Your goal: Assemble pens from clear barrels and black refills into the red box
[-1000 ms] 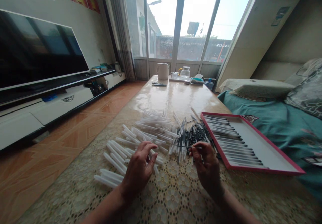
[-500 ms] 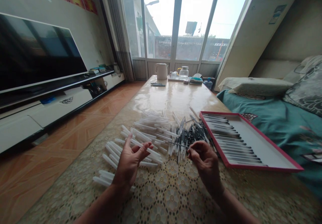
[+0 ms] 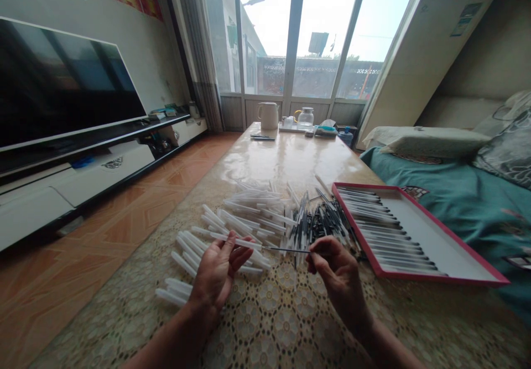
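My left hand (image 3: 218,269) pinches a translucent white pen barrel (image 3: 249,243) between thumb and fingers. Opposite it, my right hand (image 3: 336,269) grips a thin dark pen refill (image 3: 286,249) by one end. The refill's tip points left and meets the barrel's open end; whether it has entered cannot be made out. Loose white pen barrels (image 3: 253,200) are heaped beyond and beside my left hand. A pile of black-and-clear refills (image 3: 319,219) lies just past my right hand.
To the right, a shallow red-rimmed box (image 3: 448,222) holds a row of pens (image 3: 394,230) along its left side. A beige pitcher (image 3: 269,115), a glass jug (image 3: 306,117) and a tissue pack (image 3: 326,130) stand at the table's far end. A sofa (image 3: 415,175) borders the right side.
My left hand has picked up a white barrel from the heap. My right hand has brought the refill slightly lower, lining it up with the barrel's end.
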{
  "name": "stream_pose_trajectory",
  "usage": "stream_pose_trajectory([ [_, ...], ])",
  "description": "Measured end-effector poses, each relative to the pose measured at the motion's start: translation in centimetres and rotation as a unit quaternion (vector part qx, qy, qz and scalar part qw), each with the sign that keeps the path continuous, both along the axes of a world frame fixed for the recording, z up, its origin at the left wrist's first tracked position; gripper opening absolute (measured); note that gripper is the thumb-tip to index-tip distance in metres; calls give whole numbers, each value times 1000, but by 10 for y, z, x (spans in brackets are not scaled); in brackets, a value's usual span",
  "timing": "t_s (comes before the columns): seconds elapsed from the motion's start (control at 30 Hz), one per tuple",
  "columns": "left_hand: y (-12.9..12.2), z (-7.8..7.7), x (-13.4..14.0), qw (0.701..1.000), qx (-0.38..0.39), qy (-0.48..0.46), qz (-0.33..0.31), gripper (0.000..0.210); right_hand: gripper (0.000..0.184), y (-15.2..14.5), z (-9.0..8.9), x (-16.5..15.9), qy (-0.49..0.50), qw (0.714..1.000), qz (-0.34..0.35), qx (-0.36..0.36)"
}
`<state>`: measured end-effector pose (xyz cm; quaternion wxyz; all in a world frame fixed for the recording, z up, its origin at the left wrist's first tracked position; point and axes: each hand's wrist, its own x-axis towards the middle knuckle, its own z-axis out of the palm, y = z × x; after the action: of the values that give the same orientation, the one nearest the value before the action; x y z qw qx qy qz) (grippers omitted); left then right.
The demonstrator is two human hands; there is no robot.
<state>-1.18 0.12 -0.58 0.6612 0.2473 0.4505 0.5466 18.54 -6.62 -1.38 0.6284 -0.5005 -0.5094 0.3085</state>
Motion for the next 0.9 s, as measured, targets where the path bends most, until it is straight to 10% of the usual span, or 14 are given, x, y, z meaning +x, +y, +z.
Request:
stream_pose_trajectory([
  [0.23, -7, -2, 7, 999, -2, -43, -12, 6, 12, 1, -6, -3, 9, 998, 50, -22],
  [0.5, -23, -6, 14, 978, -13, -69, -194, 20, 16, -2, -7, -6, -53, 991, 124, -27],
  [0.67, -16, 2, 11, 985, -89, -132, -70, 18, 23, 7, -8, 22, -140, 989, -40, -20],
  [0.9, -13, 9, 8, 979, -111, -160, -68, 27, 10, 22, -16, 59, -435, 888, -145, -39],
])
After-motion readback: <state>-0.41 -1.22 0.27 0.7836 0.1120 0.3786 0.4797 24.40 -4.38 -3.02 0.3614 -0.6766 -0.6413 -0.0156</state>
